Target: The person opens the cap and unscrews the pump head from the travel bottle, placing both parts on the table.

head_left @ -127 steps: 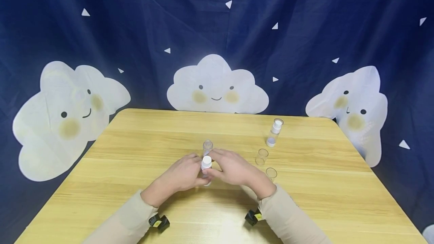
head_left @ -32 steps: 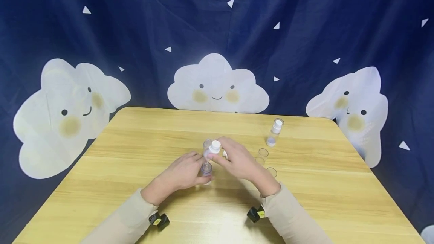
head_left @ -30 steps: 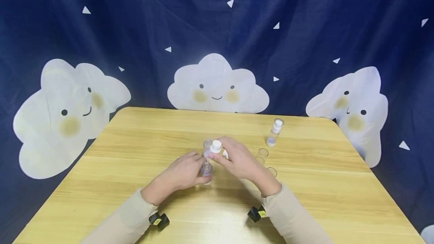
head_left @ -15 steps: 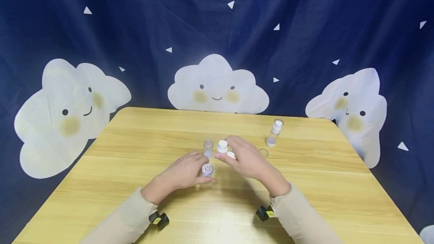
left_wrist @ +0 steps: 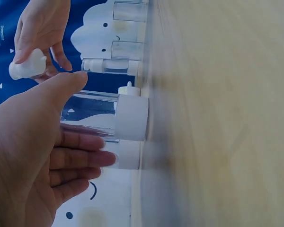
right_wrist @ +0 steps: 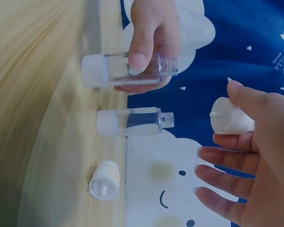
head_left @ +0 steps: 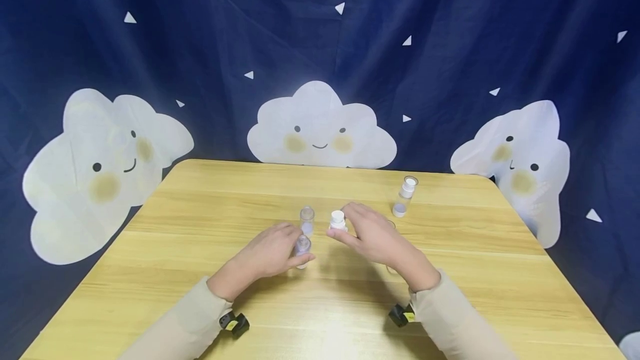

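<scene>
My left hand [head_left: 272, 251] holds a small clear bottle [left_wrist: 92, 113] with a white base, thumb on one side and fingers on the other. Its threaded neck is bare, as the right wrist view shows. Close behind stands a second clear bottle [right_wrist: 137, 122], upright and also without a top. Between right thumb and index finger a white pump top [right_wrist: 229, 116] is pinched, its small nozzle showing; the other fingers of the right hand [head_left: 380, 238] are spread. Another white pump top [right_wrist: 105, 180] sits on the table below that hand, mostly hidden in the head view.
A bottle with its white top and clear cover [head_left: 405, 197] stands at the back right of the wooden table [head_left: 225, 188]. Two clear cylinders, a farther one [left_wrist: 130, 11] and a nearer one [left_wrist: 127, 50], stand on the right, mostly behind the right arm in the head view.
My right hand has lifted the white pump top off the bottle in my left hand and carried it rightward. The left hand stays nearly in place, its bottle shifted slightly.
</scene>
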Motion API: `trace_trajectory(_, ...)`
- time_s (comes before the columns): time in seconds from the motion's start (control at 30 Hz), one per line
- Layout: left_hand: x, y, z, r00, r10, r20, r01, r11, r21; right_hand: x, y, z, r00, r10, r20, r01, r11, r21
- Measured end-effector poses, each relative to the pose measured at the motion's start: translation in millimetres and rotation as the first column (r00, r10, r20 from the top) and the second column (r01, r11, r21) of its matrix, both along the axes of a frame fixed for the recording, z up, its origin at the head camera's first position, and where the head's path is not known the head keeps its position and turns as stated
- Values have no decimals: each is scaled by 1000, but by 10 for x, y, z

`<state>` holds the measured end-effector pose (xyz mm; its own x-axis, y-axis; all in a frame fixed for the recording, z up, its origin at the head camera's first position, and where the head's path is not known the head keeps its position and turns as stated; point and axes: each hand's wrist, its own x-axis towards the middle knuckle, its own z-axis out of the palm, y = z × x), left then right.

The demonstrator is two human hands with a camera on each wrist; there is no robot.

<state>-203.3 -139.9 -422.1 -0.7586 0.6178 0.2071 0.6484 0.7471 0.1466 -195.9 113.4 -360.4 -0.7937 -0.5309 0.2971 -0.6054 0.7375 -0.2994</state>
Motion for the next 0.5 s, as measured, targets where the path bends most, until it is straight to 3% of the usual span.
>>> trace_trajectory(0.17,-4,-7,9,997,-13,-78,8,998,-69,7,76,-23,1000,-6,-28,8,997,81)
trace_trajectory(0.5,-2,-16,8,993,-29,-119,16,994,-109,11,157,-98,988,45,-151,-11,975,220)
